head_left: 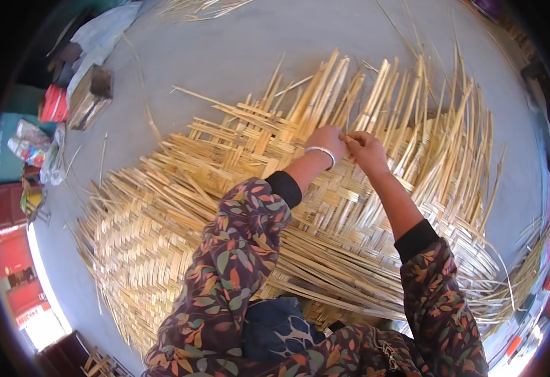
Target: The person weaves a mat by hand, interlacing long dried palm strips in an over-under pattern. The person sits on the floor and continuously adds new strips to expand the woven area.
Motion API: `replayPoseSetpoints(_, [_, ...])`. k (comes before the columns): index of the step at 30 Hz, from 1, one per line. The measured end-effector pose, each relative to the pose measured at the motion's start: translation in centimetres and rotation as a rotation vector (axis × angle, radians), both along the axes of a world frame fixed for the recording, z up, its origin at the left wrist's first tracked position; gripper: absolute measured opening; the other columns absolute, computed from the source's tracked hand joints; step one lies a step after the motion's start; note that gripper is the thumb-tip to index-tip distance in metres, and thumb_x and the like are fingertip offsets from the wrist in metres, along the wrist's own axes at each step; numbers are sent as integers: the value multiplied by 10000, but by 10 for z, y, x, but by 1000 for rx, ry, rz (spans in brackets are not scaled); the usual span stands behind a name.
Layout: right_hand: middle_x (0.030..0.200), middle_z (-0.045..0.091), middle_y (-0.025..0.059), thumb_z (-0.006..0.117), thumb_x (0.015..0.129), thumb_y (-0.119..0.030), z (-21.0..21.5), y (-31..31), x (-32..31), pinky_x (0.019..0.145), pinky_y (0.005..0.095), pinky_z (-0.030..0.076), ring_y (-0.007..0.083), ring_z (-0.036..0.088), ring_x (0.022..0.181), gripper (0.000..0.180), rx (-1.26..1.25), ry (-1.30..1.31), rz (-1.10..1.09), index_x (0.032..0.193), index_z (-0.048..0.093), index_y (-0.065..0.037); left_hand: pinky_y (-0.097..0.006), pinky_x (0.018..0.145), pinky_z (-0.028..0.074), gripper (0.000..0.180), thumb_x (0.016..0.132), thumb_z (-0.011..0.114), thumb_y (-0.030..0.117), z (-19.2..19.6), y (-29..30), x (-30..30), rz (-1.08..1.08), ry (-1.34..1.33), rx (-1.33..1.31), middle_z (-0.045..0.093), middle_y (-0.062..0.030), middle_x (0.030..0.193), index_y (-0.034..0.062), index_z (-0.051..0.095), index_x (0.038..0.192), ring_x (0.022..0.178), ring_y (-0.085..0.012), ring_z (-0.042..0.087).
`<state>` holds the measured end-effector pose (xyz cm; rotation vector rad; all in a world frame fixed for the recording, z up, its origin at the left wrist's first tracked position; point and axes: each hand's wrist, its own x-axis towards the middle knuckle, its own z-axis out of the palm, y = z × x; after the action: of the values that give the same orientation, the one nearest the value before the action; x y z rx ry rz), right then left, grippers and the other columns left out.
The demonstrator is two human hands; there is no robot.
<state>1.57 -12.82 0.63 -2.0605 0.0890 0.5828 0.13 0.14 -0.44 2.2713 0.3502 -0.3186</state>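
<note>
A large mat (143,242) of pale bamboo strips, woven in a zigzag pattern, spreads beneath my arms. Loose strip ends (325,81) stick out from its far edge. Over that edge, my left hand (326,142), with a pale bangle on its wrist, is closed in a pinch on a bamboo strip. Close against it on the right, my right hand (367,152) pinches at the same spot, thumb and fingers together. The fingers hide most of the gripped piece. Long strips (331,264) lie across the weave below my wrists.
Grey floor (181,56) surrounds the mat. At the left stand a wooden block (91,97), a red bundle (53,103) and plastic bags (31,141). More loose strips (203,7) lie at the far edge, and a bundle of thin stalks (526,276) is at the right.
</note>
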Motion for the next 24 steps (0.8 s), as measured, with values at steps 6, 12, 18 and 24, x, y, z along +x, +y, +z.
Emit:
replayPoseSetpoints(6, [832, 668, 125, 617, 833, -281, -20, -8, 10, 688, 332, 496, 225, 637, 740, 286, -31, -237, 122, 972, 644, -32, -378, 678, 497, 214, 748, 681, 211, -13, -9, -16, 34, -183, -115, 659, -149, 807, 31, 615, 842, 770, -315, 637])
replayPoseSetpoints(12, [778, 652, 108, 592, 854, -259, -8, -5, 9, 629, 318, 472, 185, 616, 700, 251, -95, -189, 81, 907, 642, -18, -377, 689, 492, 198, 784, 643, 231, -14, 1, -25, -71, -170, -110, 652, -156, 791, 38, 660, 825, 748, -311, 630])
replayPoseSetpoints(18, [815, 632, 74, 536, 899, -242, -11, -7, 14, 619, 251, 515, 151, 626, 724, 253, 312, 19, -104, 976, 596, -9, -418, 689, 477, 205, 810, 591, 267, -19, -4, -24, -135, -76, -57, 643, -159, 791, 79, 671, 808, 761, -339, 614])
replayPoseSetpoints(24, [912, 612, 93, 461, 929, -232, -2, -6, 12, 669, 272, 529, 188, 631, 827, 249, 479, 177, -282, 1020, 559, -23, -442, 696, 482, 204, 838, 520, 247, -16, -15, -29, -61, -104, -9, 651, -137, 814, 123, 682, 838, 785, -337, 619])
